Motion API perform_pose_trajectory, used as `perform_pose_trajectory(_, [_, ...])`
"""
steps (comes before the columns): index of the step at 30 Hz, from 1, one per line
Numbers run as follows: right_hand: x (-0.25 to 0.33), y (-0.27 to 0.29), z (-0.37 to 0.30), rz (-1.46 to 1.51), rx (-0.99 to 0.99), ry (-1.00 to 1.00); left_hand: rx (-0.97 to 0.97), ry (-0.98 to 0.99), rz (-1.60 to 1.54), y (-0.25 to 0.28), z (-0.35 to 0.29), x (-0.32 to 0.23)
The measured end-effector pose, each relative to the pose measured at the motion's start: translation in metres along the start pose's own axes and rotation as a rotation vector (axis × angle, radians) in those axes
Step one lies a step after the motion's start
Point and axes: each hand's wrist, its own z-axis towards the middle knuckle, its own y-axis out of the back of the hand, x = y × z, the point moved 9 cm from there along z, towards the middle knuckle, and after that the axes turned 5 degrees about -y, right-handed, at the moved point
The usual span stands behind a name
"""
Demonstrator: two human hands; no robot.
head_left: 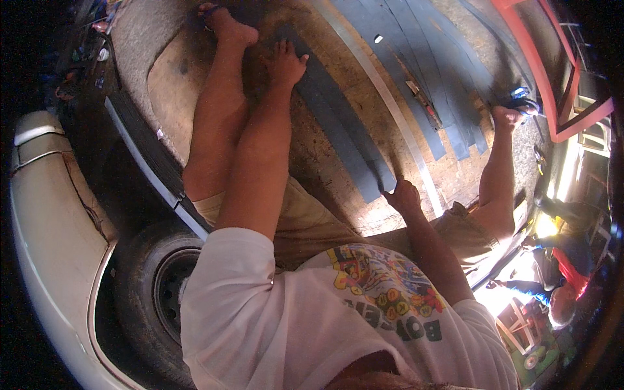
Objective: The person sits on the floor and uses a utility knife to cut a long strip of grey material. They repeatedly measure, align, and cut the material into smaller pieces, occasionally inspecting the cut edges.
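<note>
A long dark grey rubber-like strip (338, 123) lies diagonally on the dirt floor between my legs. My left hand (286, 62) rests flat on its far part, fingers spread and palm down. At the strip's near end my right hand (403, 195) is closed on its edge. My bare left foot (227, 26) is planted beside the left hand. My right foot (510, 114), in a blue sandal, rests on the ends of other strips.
Several more dark strips (416, 52) and a pale metal bar (390, 104) lie side by side, with a slim hand tool (424, 104) on them. A white car's tyre (156, 279) is at my left. At the right are a red frame (546, 78) and another person (562, 273).
</note>
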Motion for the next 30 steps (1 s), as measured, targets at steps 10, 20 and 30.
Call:
perform_pose_trajectory(10, [0.003,0.006,-0.004,-0.002,-0.079,0.041,-0.082,0.087,-0.035,0.000,0.002,0.019])
perform_pose_trajectory(20, [0.001,0.002,-0.003,0.003,-0.100,0.053,-0.190,-0.008,-0.018,-0.004,0.008,0.014])
perform_pose_trajectory(30, [-0.002,-0.004,0.001,-0.019,-0.067,0.045,-0.205,-0.094,-0.093,0.020,0.084,0.026])
